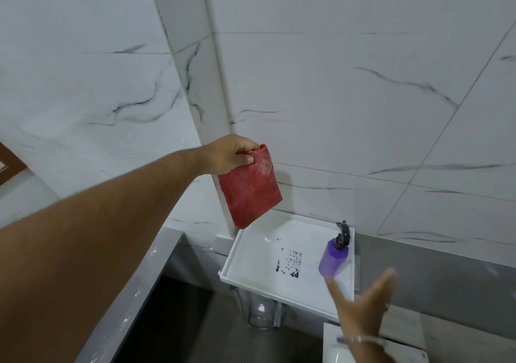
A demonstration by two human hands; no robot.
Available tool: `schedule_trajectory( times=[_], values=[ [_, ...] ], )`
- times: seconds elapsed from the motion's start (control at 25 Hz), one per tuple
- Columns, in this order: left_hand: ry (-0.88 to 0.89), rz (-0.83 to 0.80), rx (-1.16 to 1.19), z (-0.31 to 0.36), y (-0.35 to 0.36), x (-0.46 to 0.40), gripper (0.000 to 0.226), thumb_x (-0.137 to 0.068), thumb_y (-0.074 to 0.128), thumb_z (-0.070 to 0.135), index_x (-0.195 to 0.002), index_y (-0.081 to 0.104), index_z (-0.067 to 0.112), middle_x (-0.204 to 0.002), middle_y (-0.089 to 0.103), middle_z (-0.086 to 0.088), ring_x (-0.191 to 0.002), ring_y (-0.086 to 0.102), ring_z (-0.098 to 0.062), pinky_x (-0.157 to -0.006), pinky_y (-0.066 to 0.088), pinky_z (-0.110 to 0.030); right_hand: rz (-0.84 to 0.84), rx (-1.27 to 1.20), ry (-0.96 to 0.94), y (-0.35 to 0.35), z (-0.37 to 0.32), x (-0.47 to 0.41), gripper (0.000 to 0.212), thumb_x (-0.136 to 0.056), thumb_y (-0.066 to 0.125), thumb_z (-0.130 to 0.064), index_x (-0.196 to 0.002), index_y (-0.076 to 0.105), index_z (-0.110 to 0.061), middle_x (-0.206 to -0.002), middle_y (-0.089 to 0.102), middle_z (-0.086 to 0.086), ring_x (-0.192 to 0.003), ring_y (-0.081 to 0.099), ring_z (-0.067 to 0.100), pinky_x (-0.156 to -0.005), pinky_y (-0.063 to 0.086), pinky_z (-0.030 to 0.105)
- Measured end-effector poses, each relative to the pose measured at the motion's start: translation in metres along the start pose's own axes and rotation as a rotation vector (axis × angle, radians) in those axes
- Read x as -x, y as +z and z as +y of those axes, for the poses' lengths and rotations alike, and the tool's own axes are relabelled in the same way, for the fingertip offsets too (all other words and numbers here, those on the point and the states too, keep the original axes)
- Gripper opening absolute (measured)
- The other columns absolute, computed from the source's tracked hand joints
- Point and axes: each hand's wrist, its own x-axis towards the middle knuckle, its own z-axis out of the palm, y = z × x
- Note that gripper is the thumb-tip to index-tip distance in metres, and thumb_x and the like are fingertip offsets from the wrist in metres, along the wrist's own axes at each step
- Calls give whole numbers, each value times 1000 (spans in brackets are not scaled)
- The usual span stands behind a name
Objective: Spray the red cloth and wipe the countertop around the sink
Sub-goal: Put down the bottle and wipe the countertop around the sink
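A folded red cloth [251, 189] hangs in the air in front of the marble wall, pinched at its top corner by my left hand [230, 154]. Below and to the right, a purple spray bottle [333, 256] with a black trigger head stands on a white tray [251, 256]. My right hand [363, 304] is blurred, fingers spread and empty, just below the bottle and not touching it. The white rim of the sink [331, 346] shows at the bottom edge, partly behind my right wrist.
A grey ledge [134, 293] runs along the left, speckled with white marks. A clear glass vessel [261, 315] stands under the tray's front edge. Grey backsplash [446, 273] lies right of the tray. A black smudged print marks the tray's middle.
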Motion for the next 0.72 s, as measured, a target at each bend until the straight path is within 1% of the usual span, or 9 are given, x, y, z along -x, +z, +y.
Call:
schedule_trajectory(
  times=[0.08,0.16,0.2,0.28,0.36,0.44,0.52,0.6,0.72],
  values=[
    [-15,-11,32,-3,0,10,31,-103,53,8,-92,67,33,-89,70,12,-75,68,4,-63,51,-9,-202,-67,-160,7,5,34,77,-70,84,-50,-137,47,-39,-139,57,-3,-129,53,25,-109,34,18],
    [-51,-5,78,-12,-5,25,32,-103,54,9,-89,68,35,-91,73,8,-80,71,-5,-65,54,-14,-580,-232,-107,28,-23,31,43,-79,81,-39,-115,61,-50,-124,68,-11,-110,65,10,-96,50,18],
    [-71,7,110,-20,-8,34,30,-103,54,10,-90,68,33,-91,74,6,-82,72,-9,-65,56,-15,-720,-328,7,46,-45,19,41,-81,79,-36,-116,61,-47,-129,66,-8,-112,65,9,-94,53,22],
    [-106,42,215,-43,-19,59,24,-103,54,11,-94,69,27,-90,75,3,-83,74,-15,-66,58,-20,-933,-521,240,92,-98,-4,58,-82,75,-39,-134,51,-33,-146,52,-1,-129,55,18,-107,45,34],
    [-132,84,352,-76,-34,86,17,-104,54,11,-104,70,19,-94,75,-1,-86,74,-18,-71,60,-28,-1136,-631,288,147,-146,-13,68,-85,71,-42,-144,43,-22,-148,53,1,-136,49,23,-117,34,46],
    [-162,157,462,-120,-54,114,19,-104,54,10,-117,67,11,-104,74,-7,-91,72,-19,-80,61,-32,-1273,-693,310,202,-181,-2,57,-87,70,-28,-140,50,-19,-139,63,9,-129,58,28,-110,43,52],
    [-192,240,550,-172,-77,145,21,-103,53,7,-121,64,8,-110,71,-12,-95,69,-22,-86,57,-37,-1278,-650,276,252,-208,11,43,-82,74,-16,-124,65,-20,-124,72,10,-115,68,29,-92,57,47],
    [-249,322,639,-239,-103,183,21,-103,51,0,-119,62,9,-111,67,-15,-97,66,-24,-88,54,-41,-1188,-541,144,314,-238,31,25,-80,76,-12,-104,74,-19,-111,77,11,-98,74,25,-76,62,35],
    [-367,426,671,-333,-132,213,32,-96,47,-18,-105,62,10,-95,64,-11,-84,62,-20,-71,52,-30,-1035,-312,-216,401,-280,54,17,-85,76,-9,-92,71,-24,-100,77,1,-85,75,9,-71,57,17]
  ],
)
